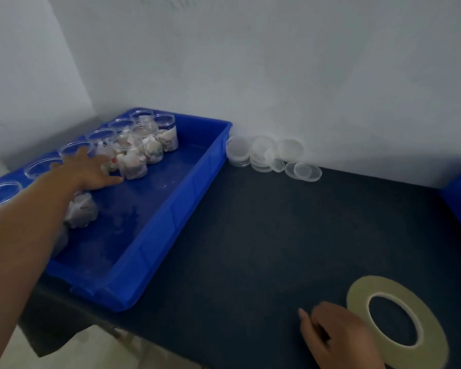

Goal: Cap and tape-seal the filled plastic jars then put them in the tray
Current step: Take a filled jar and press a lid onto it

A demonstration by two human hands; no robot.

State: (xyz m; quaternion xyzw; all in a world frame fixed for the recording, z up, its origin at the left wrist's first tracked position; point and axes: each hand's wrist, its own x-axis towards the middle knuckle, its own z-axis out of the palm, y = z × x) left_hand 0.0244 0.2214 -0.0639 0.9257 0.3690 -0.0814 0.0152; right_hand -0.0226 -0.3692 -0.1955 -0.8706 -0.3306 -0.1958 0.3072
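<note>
While the left grip (91,169) reaches into the blue tray (186,209) with its fingers stretched out and holding nothing, its fingertips lie at the foot of a filled plastic jar (133,163); whether they touch it I cannot tell. More filled jars (155,139) stand in rows just beyond and to the left of that grip, and one (81,211) sits under the forearm. The right grip (336,339) rests loosely curled and empty on the dark bench (277,222), its outer side against a flat tape roll (434,339). Clear lids (253,153) are stacked far ahead of the right grip, against the wall beside the tray's far corner.
</note>
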